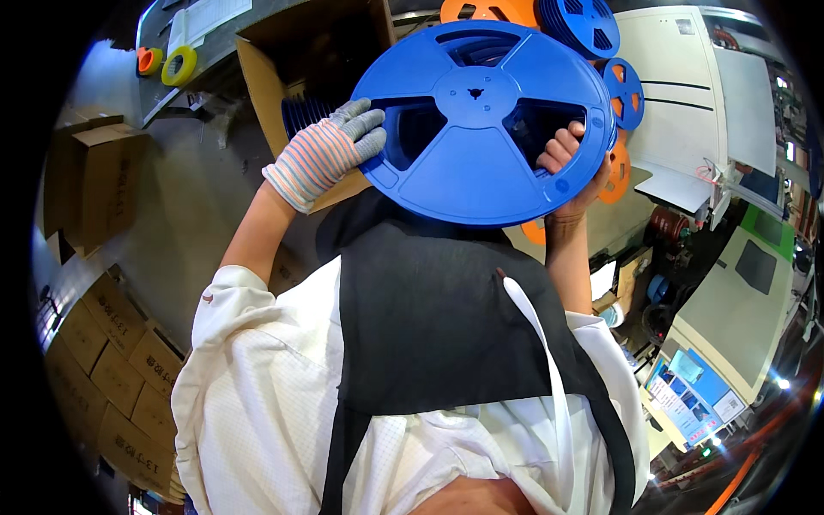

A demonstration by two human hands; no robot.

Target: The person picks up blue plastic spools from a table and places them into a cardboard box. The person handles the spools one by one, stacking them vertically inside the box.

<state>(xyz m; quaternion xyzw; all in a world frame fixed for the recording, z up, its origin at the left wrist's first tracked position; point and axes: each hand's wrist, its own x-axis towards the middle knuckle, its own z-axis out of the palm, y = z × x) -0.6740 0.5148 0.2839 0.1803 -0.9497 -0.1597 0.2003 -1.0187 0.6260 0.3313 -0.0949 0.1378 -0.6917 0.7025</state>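
A large blue plastic reel (472, 163) is in front of my chest, its round face with a central hub and cut-out windows turned up. More blue rims show behind its edge, so it looks like a stack. My left hand (330, 150), in a grey-fingered striped glove, is closed over the left rim, its fingertips beside a window; the thumb is hidden. At the right, my bare right hand (571, 167) wraps round the rim, fingers curled through the right window. Behind the reel stands an open cardboard box (257, 90) with dark reels (300, 113) inside.
Smaller-looking blue reels (588, 24) and orange reels (614, 176) lie beyond and to the right. Tape rolls (178, 66) sit on the table (163, 86) at the far left. Stacked cartons (116, 378) stand at lower left; pale machines (730, 300) line the right.
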